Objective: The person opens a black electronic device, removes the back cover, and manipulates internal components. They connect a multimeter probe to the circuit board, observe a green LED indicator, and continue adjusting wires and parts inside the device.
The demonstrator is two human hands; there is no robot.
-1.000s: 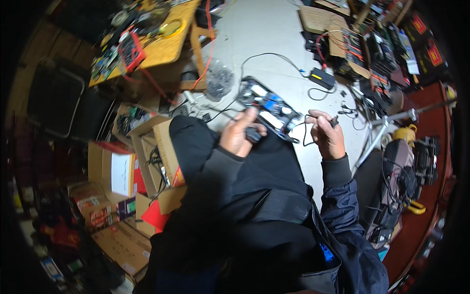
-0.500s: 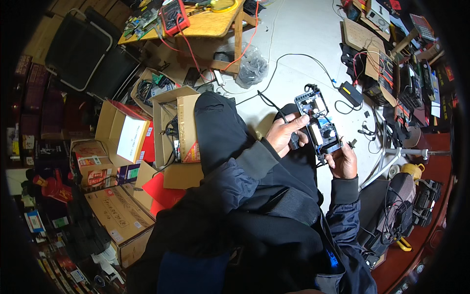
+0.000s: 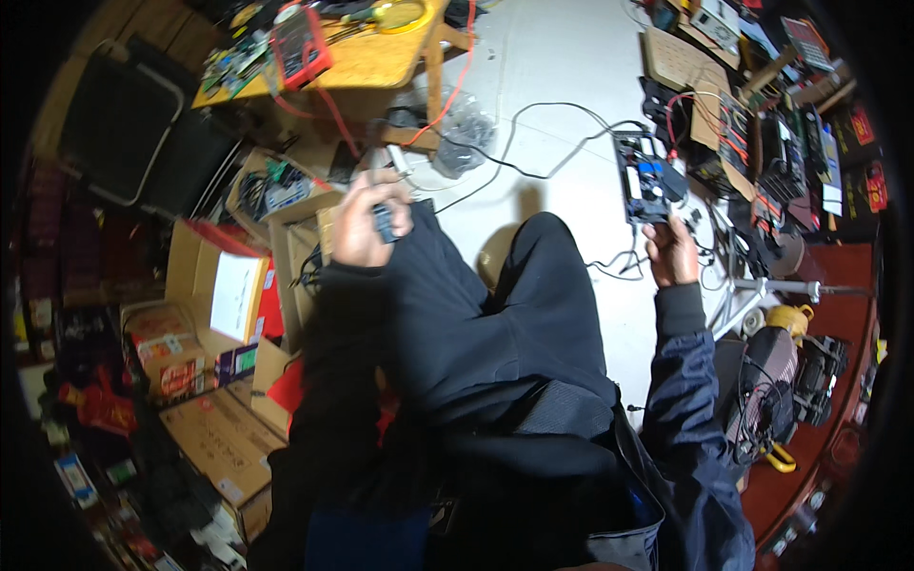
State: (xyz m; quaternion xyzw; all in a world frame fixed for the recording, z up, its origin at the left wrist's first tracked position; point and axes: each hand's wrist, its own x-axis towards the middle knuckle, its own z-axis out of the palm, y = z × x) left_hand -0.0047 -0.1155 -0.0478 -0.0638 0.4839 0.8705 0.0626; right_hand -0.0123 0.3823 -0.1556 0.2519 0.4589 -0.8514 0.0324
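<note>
My left hand [image 3: 369, 221], slightly blurred, is raised over my left thigh, its fingers closed around a black cable connector [image 3: 383, 223]. At the right, my right hand [image 3: 674, 251] grips the lower end of an opened black electronic device [image 3: 644, 179]. White and blue parts show inside its frame. Some of my right fingers are hidden behind or under it. A black cable [image 3: 533, 175] runs over the floor between the two hands' sides.
A wooden table [image 3: 367, 71] with a red multimeter [image 3: 301, 48] stands at the upper left. Cardboard boxes [image 3: 214, 433] crowd the left. A clear plastic bag [image 3: 466, 133] lies by the table leg. Tools, electronics and a metal stand [image 3: 776, 285] fill the right side.
My hands have moved apart. The left went left and up with the connector, away from the device. The right moved slightly up with the device, now farther forward over the floor.
</note>
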